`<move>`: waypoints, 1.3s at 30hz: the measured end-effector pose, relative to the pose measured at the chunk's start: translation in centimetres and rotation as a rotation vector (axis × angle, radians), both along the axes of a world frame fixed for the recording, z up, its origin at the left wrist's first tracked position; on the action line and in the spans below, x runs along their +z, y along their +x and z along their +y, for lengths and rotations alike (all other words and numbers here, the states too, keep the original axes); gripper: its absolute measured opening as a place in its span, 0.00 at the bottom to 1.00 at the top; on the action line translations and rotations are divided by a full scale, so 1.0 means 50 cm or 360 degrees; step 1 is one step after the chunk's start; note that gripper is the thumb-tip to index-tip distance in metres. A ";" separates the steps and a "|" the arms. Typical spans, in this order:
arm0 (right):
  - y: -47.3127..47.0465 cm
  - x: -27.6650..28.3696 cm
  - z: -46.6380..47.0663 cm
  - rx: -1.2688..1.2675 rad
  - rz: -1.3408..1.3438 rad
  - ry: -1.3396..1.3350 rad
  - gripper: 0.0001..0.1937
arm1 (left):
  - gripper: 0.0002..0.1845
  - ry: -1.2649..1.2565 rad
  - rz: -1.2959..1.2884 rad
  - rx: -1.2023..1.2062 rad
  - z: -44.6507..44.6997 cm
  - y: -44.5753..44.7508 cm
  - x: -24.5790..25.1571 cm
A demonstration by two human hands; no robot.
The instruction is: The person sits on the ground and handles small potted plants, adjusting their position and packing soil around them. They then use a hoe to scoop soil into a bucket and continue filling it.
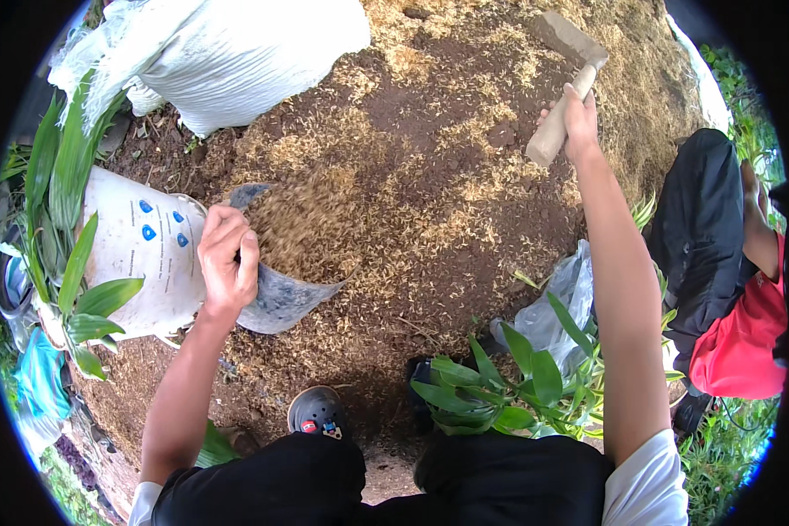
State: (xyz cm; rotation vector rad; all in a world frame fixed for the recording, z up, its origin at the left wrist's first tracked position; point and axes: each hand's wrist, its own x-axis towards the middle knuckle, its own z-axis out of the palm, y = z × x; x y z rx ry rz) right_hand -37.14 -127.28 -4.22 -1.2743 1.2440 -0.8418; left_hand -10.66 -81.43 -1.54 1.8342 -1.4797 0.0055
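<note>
My left hand (229, 256) is closed around the grip of a dark grey curved scoop (286, 302), low over the ground. Blurred brown husks (306, 220) lie at the scoop's mouth, seemingly in motion. Just left of that hand is a white plastic bucket (141, 253) bearing blue marks and writing; whether it stands or lies tipped I cannot tell. Farther out on the right, my right hand (578, 118) grips the thick, pale handle of a short hand hoe (569, 39), its flat blade pointing away from me. Dark soil mixed with straw-coloured husks (434, 191) spreads between both hands.
A full white woven sack (256, 59) sits at the upper left. Strappy green leaves (66, 171) overlap the bucket. Near my right forearm are a leafy plant (500, 388) and clear plastic bag (559, 302). A person in black trousers (697, 230) is close on the right.
</note>
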 end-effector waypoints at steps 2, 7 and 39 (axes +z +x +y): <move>0.005 -0.026 -0.010 -0.0119 0.0242 0.0023 0.27 | 0.17 -0.0089 0.0056 -0.0030 -0.013 0.002 0.005; 0.046 -0.079 0.115 -0.0136 0.0209 0.0034 0.28 | 0.19 -0.0162 -0.0011 -0.0001 -0.071 0.006 0.021; 0.017 0.106 0.561 0.0435 -0.0213 0.1197 0.28 | 0.11 -0.0043 -0.0264 0.0037 -0.185 -0.011 -0.022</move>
